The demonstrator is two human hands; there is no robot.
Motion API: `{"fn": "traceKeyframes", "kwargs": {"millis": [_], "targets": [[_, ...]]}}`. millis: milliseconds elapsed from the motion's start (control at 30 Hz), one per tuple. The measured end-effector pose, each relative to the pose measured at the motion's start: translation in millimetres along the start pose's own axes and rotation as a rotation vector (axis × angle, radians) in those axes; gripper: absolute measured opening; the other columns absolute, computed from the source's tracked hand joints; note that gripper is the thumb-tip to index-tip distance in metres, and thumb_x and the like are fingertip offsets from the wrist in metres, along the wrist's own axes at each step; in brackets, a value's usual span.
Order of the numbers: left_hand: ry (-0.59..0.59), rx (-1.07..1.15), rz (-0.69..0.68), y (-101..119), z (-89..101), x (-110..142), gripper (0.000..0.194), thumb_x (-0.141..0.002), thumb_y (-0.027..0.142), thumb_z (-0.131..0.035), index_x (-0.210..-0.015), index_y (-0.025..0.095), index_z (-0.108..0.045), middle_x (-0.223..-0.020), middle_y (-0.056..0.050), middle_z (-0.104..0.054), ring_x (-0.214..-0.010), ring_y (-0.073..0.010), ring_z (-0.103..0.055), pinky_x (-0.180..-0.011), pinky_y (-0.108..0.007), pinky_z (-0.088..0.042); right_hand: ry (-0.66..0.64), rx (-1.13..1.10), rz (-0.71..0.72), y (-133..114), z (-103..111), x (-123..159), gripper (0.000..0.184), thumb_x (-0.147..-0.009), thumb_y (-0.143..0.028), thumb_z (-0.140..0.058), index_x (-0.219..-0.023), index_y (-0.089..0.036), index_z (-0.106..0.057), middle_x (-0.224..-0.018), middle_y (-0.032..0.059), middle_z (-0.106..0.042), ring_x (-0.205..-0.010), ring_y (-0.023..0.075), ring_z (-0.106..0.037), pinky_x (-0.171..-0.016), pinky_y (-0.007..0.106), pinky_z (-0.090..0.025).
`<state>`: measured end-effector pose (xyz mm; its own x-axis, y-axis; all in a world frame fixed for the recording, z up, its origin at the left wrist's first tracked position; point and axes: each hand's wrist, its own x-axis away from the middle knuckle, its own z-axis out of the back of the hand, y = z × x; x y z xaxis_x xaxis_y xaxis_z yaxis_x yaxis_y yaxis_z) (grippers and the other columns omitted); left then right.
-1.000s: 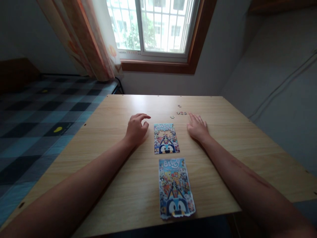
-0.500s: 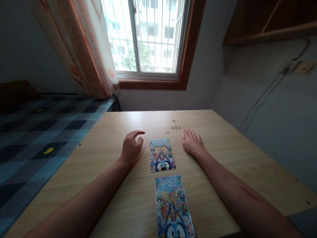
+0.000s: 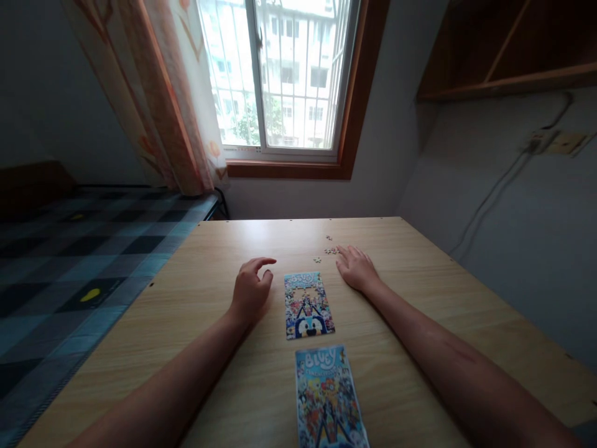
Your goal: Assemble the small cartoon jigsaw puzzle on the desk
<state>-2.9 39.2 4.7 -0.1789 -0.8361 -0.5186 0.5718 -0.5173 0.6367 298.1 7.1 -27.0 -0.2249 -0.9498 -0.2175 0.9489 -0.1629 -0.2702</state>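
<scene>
A jigsaw puzzle lies flat on the table between my hands, with a gap in its upper middle where bare wood shows. My left hand rests on its left side, thumb and index finger apart, holding nothing. To the right of the puzzle, my right hand reaches forward with fingers spread low over the wood. Its index fingertip touches or nearly touches a small cluster of loose puzzle pieces. Another loose piece lies just above the puzzle, and a further piece or two sit farther back.
Nearest me on the wooden table lies a Bluey picture box or card with the same artwork. A bed with a checked cover stands at the left. Beyond the table are a curtain and a barred window.
My right hand has slid slightly left and forward to the piece cluster, its index finger now stretched out to it. My left hand keeps its pose. The view has tilted up a little.
</scene>
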Motion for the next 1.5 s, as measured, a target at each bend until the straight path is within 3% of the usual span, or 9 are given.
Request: {"fn": "traceKeyframes", "kwargs": {"millis": [233, 333, 533, 600, 733, 933, 1133, 1333, 1500], "targets": [[0.004, 0.016, -0.004, -4.2, -2.3, -0.6, 0.034, -0.078, 0.023, -0.049, -0.098, 0.019, -0.075, -0.107, -0.008, -0.074, -0.107, -0.0274, -0.064, -0.104, -0.045, -0.046, 0.175, -0.061, 0.150, 5.9, -2.5, -4.3, 0.032, -0.093, -0.034, -0.055, -0.116, -0.024, -0.076, -0.149, 0.0128, -0.052, -0.142, 0.0311, -0.039, -0.118, 0.048, -0.029], [0.008, 0.019, -0.011, -4.7, -2.4, -0.3, 0.033, -0.078, 0.022, -0.050, -0.098, 0.019, -0.075, -0.107, -0.007, -0.075, -0.106, -0.0273, -0.064, -0.104, -0.045, -0.047, 0.261, -0.098, 0.221, 8.7, -2.4, -0.8, 0.023, -0.088, -0.026, -0.059, -0.097, -0.020, -0.079, -0.146, 0.0131, -0.054, -0.143, 0.0314, -0.038, -0.119, 0.049, -0.029], [0.007, 0.018, -0.010, -3.3, -1.7, -0.1, 0.033, -0.078, 0.022, -0.050, -0.098, 0.019, -0.076, -0.107, -0.008, -0.074, -0.105, -0.0277, -0.064, -0.102, -0.046, -0.047, 0.177, -0.129, 0.263, 10.6, -1.8, 0.0, 0.053, -0.077, 0.000, -0.055, -0.116, -0.028, -0.076, -0.151, 0.0058, -0.051, -0.146, 0.0299, -0.035, -0.120, 0.052, -0.027], [0.003, 0.020, -0.005, -3.0, -1.3, 0.1, 0.033, -0.078, 0.022, -0.050, -0.098, 0.019, -0.076, -0.107, -0.008, -0.074, -0.106, -0.0278, -0.064, -0.103, -0.046, -0.047, 0.126, -0.103, 0.259, 10.1, 0.2, 1.0, 0.051, -0.079, -0.002, -0.056, -0.116, -0.032, -0.076, -0.155, 0.0036, -0.047, -0.148, 0.0314, -0.030, -0.120, 0.055, -0.024], [-0.006, 0.025, 0.013, -1.9, -0.5, 0.8, 0.033, -0.078, 0.022, -0.050, -0.099, 0.019, -0.076, -0.107, -0.008, -0.074, -0.105, -0.0275, -0.065, -0.102, -0.046, -0.048, 0.072, -0.048, 0.255, 13.4, 9.9, 4.7, 0.032, -0.091, -0.019, -0.059, -0.113, -0.033, -0.077, -0.158, 0.0045, -0.043, -0.151, 0.0351, -0.022, -0.117, 0.065, -0.020], [-0.008, 0.026, 0.039, -0.2, -1.5, 0.3, 0.033, -0.077, 0.023, -0.050, -0.098, 0.020, -0.076, -0.106, -0.007, -0.075, -0.104, -0.0270, -0.065, -0.102, -0.045, -0.049, 0.014, -0.011, 0.271, 24.7, 29.1, 8.9, 0.021, -0.092, -0.036, -0.064, -0.104, -0.028, -0.079, -0.158, 0.0091, -0.043, -0.152, 0.0364, -0.021, -0.117, 0.066, -0.019], [-0.004, 0.051, 0.070, -2.5, -3.7, -1.0, 0.034, -0.077, 0.024, -0.050, -0.099, 0.020, -0.076, -0.107, -0.007, -0.074, -0.104, -0.0268, -0.066, -0.102, -0.045, -0.049, -0.021, -0.046, 0.244, 28.8, 27.8, 6.5, 0.018, -0.090, -0.035, -0.066, -0.095, -0.022, -0.077, -0.151, 0.0142, -0.051, -0.148, 0.0355, -0.031, -0.116, 0.061, -0.027], [-0.005, 0.044, 0.061, -4.0, -3.2, -0.5, 0.034, -0.077, 0.023, -0.051, -0.101, 0.020, -0.075, -0.108, -0.007, -0.074, -0.104, -0.0265, -0.066, -0.101, -0.045, -0.050, 0.045, -0.155, 0.298, 31.9, 21.9, 4.4, 0.012, -0.085, -0.031, -0.071, -0.086, -0.020, -0.075, -0.143, 0.0142, -0.058, -0.145, 0.0330, -0.038, -0.116, 0.056, -0.030], [-0.001, 0.008, -0.027, -1.7, -1.4, 0.8, 0.031, -0.079, 0.018, -0.052, -0.099, 0.021, -0.075, -0.105, -0.007, -0.075, -0.104, -0.0258, -0.065, -0.099, -0.045, -0.051, 0.116, -0.392, 0.364, 20.0, 30.3, 11.9, 0.008, -0.081, -0.027, -0.074, -0.075, -0.022, -0.073, -0.124, 0.0112, -0.070, -0.126, 0.0290, -0.057, -0.110, 0.050, -0.040]]}}
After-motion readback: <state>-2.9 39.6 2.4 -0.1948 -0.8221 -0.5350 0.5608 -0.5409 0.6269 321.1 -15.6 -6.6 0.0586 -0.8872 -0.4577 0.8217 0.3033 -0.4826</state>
